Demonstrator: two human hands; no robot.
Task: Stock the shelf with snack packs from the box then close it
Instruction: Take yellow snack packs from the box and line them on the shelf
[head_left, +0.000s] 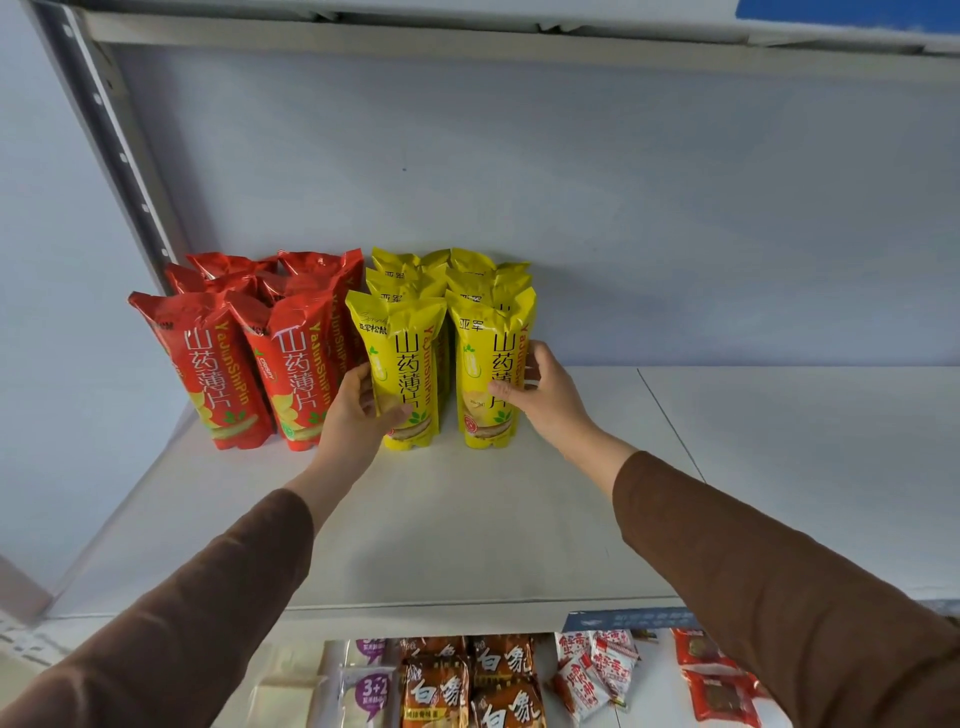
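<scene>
1. head view, your hands: your left hand (363, 402) curls round the left side of the front left yellow pack (410, 374), thumb across its lower face; your right hand (540, 387) grips the right edge of the front right yellow pack (491, 374), thumb on its front. both packs stand upright on the shelf (467, 519), near its back wall.
2. head view, risk: the packs are tall, narrow and soft. if you let go unevenly or nudge them backward, i'd expect the front ones to tip and push over the rows behind, or lean into the red packs (249, 358) just beside them. a hard squeeze could crush the crisps inside.
3. head view, risk: a gap shows between the two front yellow packs; left open, either pack could sag into it.
4. head view, counts: two hands; yellow packs in two columns, at least six visible tops; red packs in two columns, about six, the back ones partly hidden, so i cannot be sure.
5. head view, the box: it is not in view. other snacks (467, 686) lie on the lower shelf.
</scene>
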